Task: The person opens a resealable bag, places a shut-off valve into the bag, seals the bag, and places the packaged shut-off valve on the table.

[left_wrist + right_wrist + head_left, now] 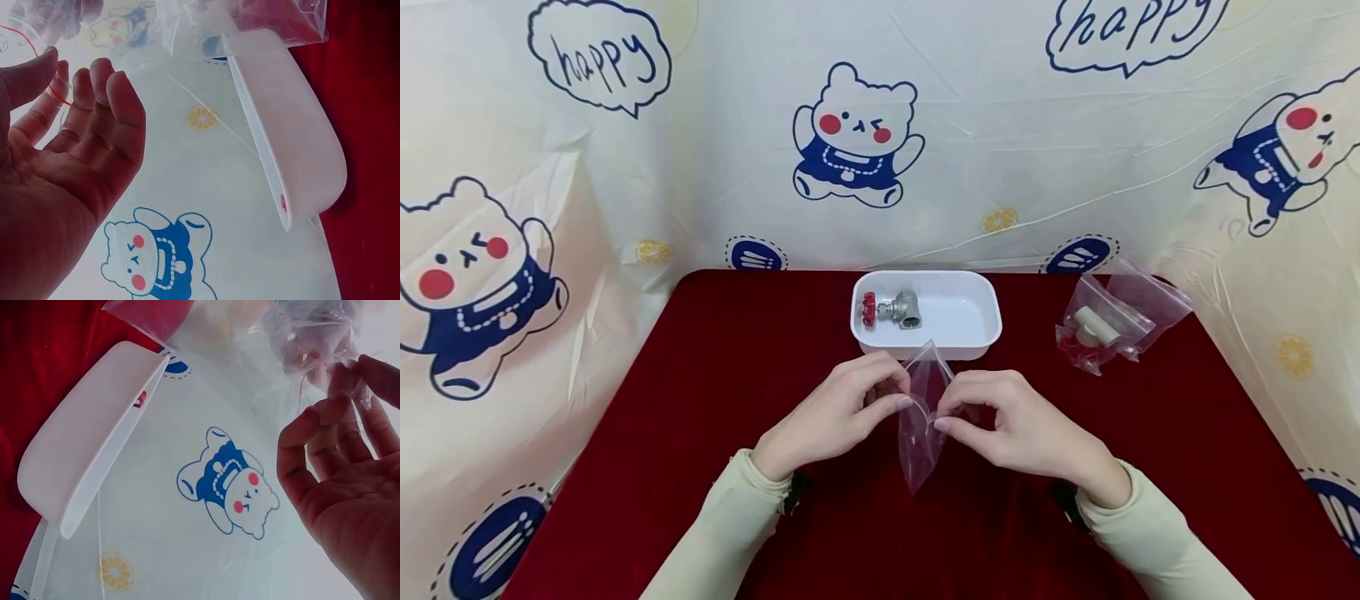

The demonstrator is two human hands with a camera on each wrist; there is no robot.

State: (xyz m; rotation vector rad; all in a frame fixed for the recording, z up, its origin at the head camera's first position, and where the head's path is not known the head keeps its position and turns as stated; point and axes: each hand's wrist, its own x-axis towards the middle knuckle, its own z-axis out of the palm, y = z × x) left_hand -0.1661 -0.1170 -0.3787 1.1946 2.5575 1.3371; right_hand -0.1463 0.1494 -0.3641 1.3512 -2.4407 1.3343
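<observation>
Both hands hold a clear zip bag [925, 450] by its opening, in front of the white tray. My left hand [850, 404] pinches one side of the mouth between thumb and fingers. On the other side, my right hand [1018, 417] pinches the opposite edge. A red line runs along the bag's mouth in the left wrist view, by the left thumb and fingers [115, 119]. The right wrist view has the crinkled plastic [312, 344] at the right fingertips. Inside the white tray [966, 340] lies a metal valve [906, 308] with a red handwheel [868, 309].
To the right, a clear bag [1138, 312] lies with a pale tee-shaped pipe fitting [1095, 327] in it. A dark red cloth [737, 333] covers the table. Behind and beside it hangs a pale printed curtain [970, 167].
</observation>
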